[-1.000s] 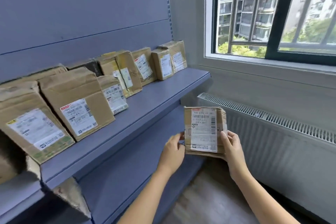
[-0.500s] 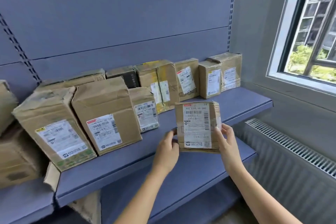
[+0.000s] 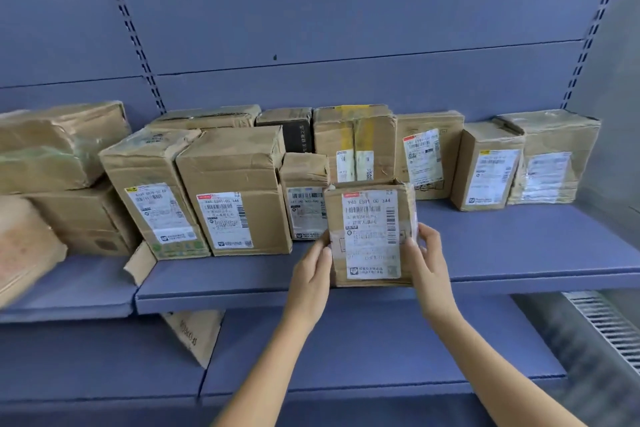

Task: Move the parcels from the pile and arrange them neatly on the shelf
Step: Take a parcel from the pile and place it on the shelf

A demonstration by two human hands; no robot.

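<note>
— While you turned to face the shelf (image 3: 519,253), you brought the parcel (image 3: 370,236) up from below its front edge to just over that edge, a little right of the middle. A second before, it had hung low, out by the radiator grille (image 3: 602,326). At this moment its base sat about level with the shelf's front edge, though whether it touched the board could not be told.

— And your grip on it?

— Your left hand (image 3: 310,274) pinched the parcel's left side, thumb on the front. Your right hand (image 3: 429,263) curled round its right edge. Both were clamped on it; neither had let go.

— So where did that leave you?

— By my reading you were at the set-down: the carry was done, the placing was not. Bare shelf lay in front of the back row, right of the small box (image 3: 304,194), so you likely had only to slide the parcel back and square it up.

— How did it look to handle?

— You held a flat brown cardboard box, upright, with dented corners, glossy tape over the seams and a white printed label across most of its face. The big box (image 3: 235,191) to the left showed the same creased, crumpled card. Soft corners like those could have let the parcel lean, so you needed to seat it flat.
</note>
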